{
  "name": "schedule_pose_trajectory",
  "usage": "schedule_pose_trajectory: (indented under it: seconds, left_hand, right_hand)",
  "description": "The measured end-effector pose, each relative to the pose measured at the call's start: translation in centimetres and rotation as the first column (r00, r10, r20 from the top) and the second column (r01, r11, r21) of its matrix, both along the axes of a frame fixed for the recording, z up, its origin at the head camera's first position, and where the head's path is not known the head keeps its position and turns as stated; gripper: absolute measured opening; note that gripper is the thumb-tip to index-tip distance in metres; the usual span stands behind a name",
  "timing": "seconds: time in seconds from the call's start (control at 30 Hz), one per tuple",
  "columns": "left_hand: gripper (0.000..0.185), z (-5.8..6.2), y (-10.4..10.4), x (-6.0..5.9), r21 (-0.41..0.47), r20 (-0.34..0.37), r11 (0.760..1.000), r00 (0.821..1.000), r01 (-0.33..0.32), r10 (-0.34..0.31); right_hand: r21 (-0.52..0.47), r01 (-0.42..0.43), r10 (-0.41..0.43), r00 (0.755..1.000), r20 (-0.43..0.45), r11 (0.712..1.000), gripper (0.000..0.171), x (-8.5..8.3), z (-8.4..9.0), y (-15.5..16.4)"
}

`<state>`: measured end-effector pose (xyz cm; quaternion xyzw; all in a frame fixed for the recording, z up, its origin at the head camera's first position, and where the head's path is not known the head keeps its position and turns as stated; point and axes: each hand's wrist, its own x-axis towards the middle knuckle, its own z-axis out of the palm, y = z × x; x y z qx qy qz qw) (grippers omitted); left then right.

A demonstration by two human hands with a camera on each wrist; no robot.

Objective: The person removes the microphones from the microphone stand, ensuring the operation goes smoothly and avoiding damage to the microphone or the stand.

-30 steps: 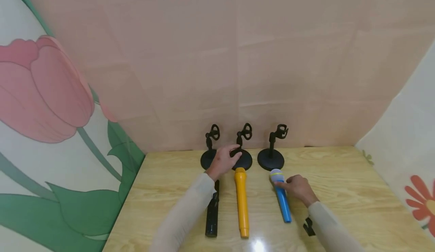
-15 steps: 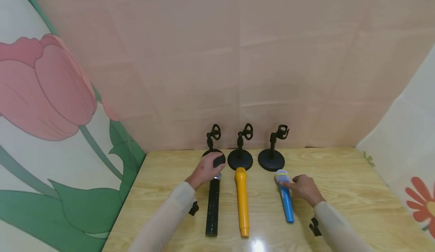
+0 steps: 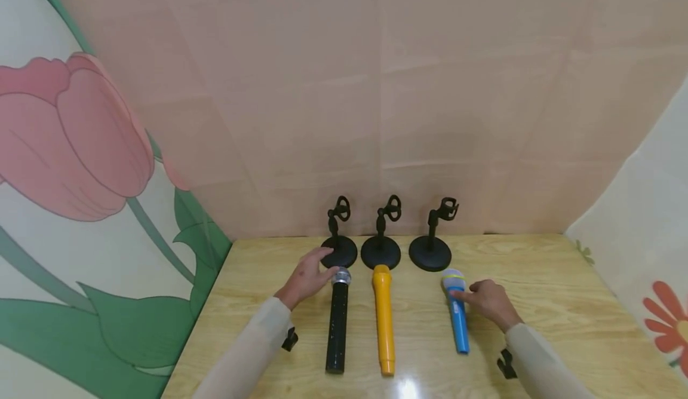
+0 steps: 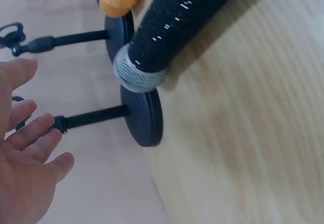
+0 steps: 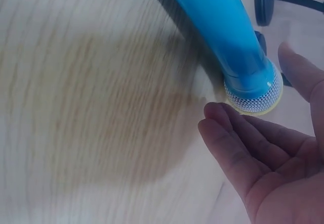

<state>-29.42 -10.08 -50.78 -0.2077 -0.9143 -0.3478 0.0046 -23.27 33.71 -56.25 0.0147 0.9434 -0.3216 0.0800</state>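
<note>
Three microphones lie side by side on the wooden table (image 3: 537, 279): a black one (image 3: 337, 321) with a silver grille, a yellow one (image 3: 384, 318) and a blue one (image 3: 457, 315). Behind them stand three black stands, left (image 3: 338, 249), middle (image 3: 380, 251) and right (image 3: 430, 253). My left hand (image 3: 309, 276) lies with straight fingers beside the black microphone's grille (image 4: 136, 77) and holds nothing. My right hand (image 3: 484, 300) is open at the blue microphone's head (image 5: 253, 95), a fingertip touching it in the head view.
A pink cloth backdrop hangs just behind the stands. A tulip-print panel closes the left side and a flower-print panel the right. Bare wood lies to the right of the blue microphone and left of the black one.
My left hand drew back from the middle stand's base to beside the black microphone's head. The right hand and blue microphone shifted slightly right.
</note>
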Motion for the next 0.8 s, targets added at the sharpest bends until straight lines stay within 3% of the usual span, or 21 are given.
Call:
schedule_pose_trajectory:
  seconds: [0.1,0.4,0.63,0.8]
  left_hand:
    - [0.05,-0.2,-0.6,0.3,-0.006,0.013,1.0,1.0,-0.021,0.021]
    - [0.053,-0.6,-1.2,0.8,-0.007,0.051,0.997,0.996,-0.073,0.073]
    - [0.052,-0.9,-1.3,0.9,0.002,0.059,0.998,0.996,-0.068,0.068]
    - [0.052,-0.9,-1.2,1.1,-0.002,0.06,0.998,0.996,-0.067,0.067]
  right_hand:
    - [0.043,0.059,-0.059,0.998,0.009,0.997,0.07,-0.3,0.1,-1.3]
    - [-0.022,0.096,-0.096,0.995,0.007,0.995,0.043,0.4,-0.4,-1.9]
    - [-0.021,0.078,-0.079,0.996,-0.05,0.997,0.057,0.0,-0.6,-3.1]
    - [-0.008,0.056,-0.056,0.996,-0.063,0.998,0.054,-0.1,-0.7,-3.8]
